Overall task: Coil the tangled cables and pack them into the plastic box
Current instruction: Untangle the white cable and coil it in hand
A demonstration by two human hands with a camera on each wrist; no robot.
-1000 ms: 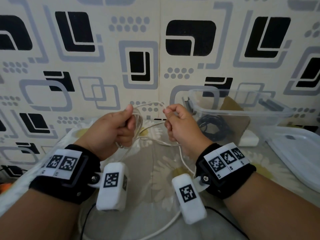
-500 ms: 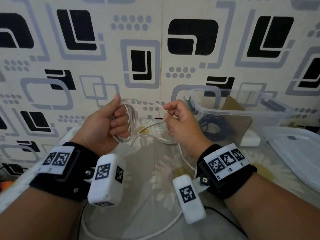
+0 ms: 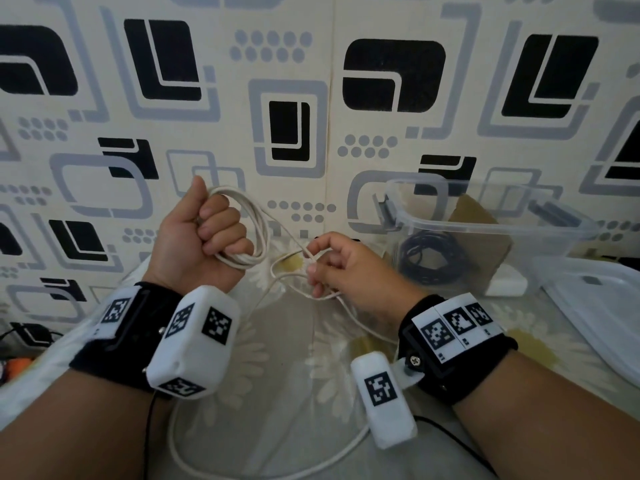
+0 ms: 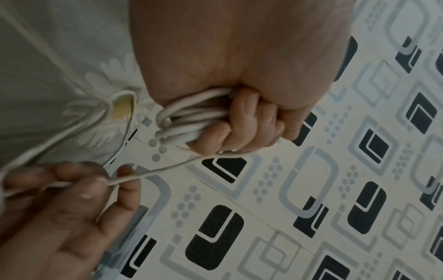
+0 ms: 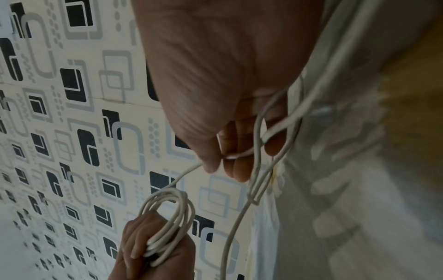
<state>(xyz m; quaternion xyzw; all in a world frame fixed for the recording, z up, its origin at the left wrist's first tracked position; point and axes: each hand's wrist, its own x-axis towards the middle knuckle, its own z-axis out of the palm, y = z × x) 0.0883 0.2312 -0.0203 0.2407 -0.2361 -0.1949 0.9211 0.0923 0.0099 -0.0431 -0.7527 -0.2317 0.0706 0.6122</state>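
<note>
Step in hand: the white cable is being wound into loops — coiling is judged partly done, packing not yet begun.
Left hand: fingers are clenched round a bundle of several finished loops, which stand out just beyond the knuckles.
Right hand: the free strand is pinched between thumb and fingertips, near the left fist, with a taut run of cable between the two grips.
Slack: below the right-hand pinch a loose loop hangs, and more cable trails down across the flowered cloth toward the wrists.
Plastic box: it is set well beyond the right hand, lid off; a coiled black cable is already lying inside.
Next move: another turn is probably called for — the pinched strand is to be carried round to the left grip and trapped there, with tension kept even so the hanging loop is not knotted.
</note>
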